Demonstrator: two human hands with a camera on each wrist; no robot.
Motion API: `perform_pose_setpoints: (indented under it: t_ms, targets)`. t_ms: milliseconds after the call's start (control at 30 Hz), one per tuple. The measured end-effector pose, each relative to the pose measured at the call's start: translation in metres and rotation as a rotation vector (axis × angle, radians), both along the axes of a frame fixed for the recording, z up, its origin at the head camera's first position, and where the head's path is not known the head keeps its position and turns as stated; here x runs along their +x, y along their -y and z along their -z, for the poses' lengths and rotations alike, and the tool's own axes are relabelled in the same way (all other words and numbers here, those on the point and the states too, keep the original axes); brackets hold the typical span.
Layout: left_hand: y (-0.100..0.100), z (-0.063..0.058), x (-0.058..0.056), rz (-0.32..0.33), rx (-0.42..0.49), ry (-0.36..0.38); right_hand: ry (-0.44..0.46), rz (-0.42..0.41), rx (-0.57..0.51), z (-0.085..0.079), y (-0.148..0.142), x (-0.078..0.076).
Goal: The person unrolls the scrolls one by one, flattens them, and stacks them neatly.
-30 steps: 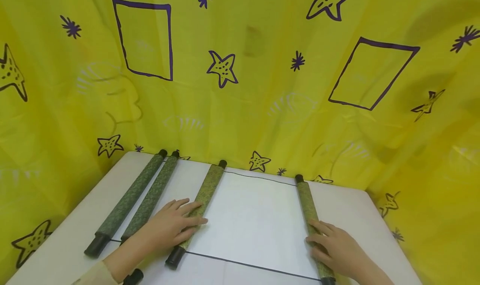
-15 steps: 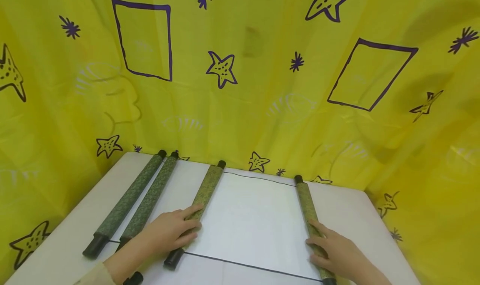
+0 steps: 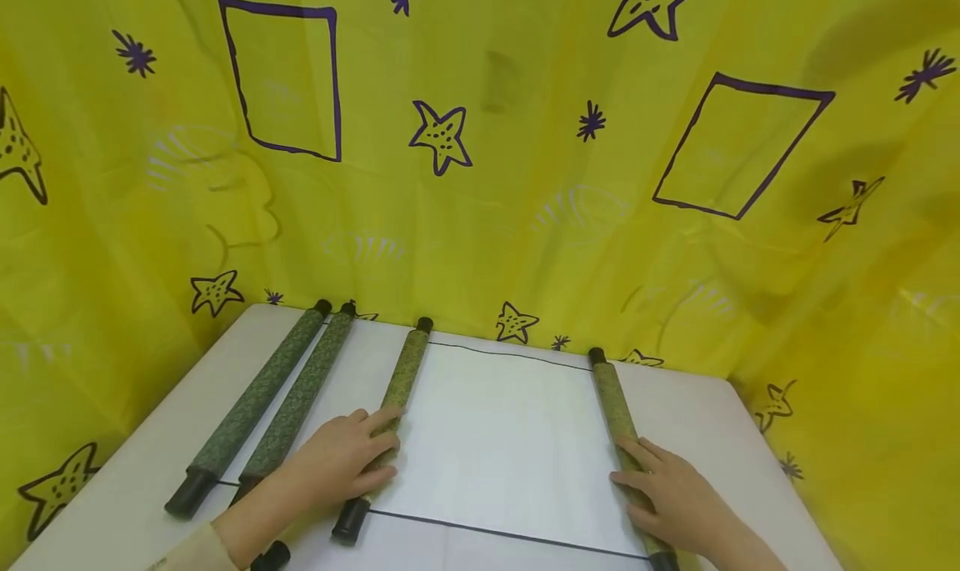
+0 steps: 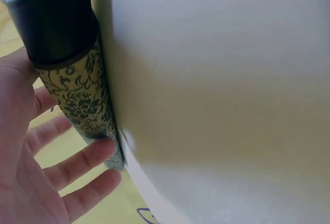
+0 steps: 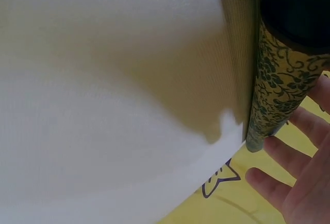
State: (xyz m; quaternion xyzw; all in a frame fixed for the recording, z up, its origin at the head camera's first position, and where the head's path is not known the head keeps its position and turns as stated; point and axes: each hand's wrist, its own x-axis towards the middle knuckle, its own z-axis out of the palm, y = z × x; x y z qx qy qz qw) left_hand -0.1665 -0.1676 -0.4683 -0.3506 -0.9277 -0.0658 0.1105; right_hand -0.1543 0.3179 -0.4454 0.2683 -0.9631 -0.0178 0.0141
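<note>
A scroll with a blank white sheet lies partly unrolled on the table, between two rolls with yellow-green floral cloth and black end knobs. My left hand rests across the left roll. In the left wrist view its fingers are spread, lightly bent, against the patterned cloth. Over the right roll lies my right hand. The right wrist view shows that hand's fingers extended beside the roll. Neither thumb can be made out clearly.
Left of the scroll lie two dark green rolls, an outer one and an inner one, both with black knobs. My left forearm crosses the inner one's near end. A yellow curtain with drawn stars hangs around the white table.
The left roll's far end has shifted to the left, widening the white sheet there. My left fingers have moved slightly left. The right hand stays on its roll, almost unmoved.
</note>
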Motion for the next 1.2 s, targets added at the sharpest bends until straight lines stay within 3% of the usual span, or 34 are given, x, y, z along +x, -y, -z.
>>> perform_pose_setpoints:
  t_ms: [133, 533, 833, 1200]
  targets:
    - [0.003, 0.0, -0.002, 0.019, -0.01, -0.039, 0.004, 0.01, -0.002, -0.002, 0.0, -0.001]
    - [0.011, -0.003, -0.003, 0.053, -0.006, -0.01, -0.013, 0.0, 0.0, -0.003, -0.007, -0.003]
    - [0.016, -0.009, 0.001, 0.023, -0.01, 0.054, -0.019, 0.006, -0.009, -0.004, -0.011, -0.002]
    - [0.021, -0.01, 0.002, 0.01, 0.014, 0.013, -0.012, 0.047, 0.004, -0.003, -0.016, 0.0]
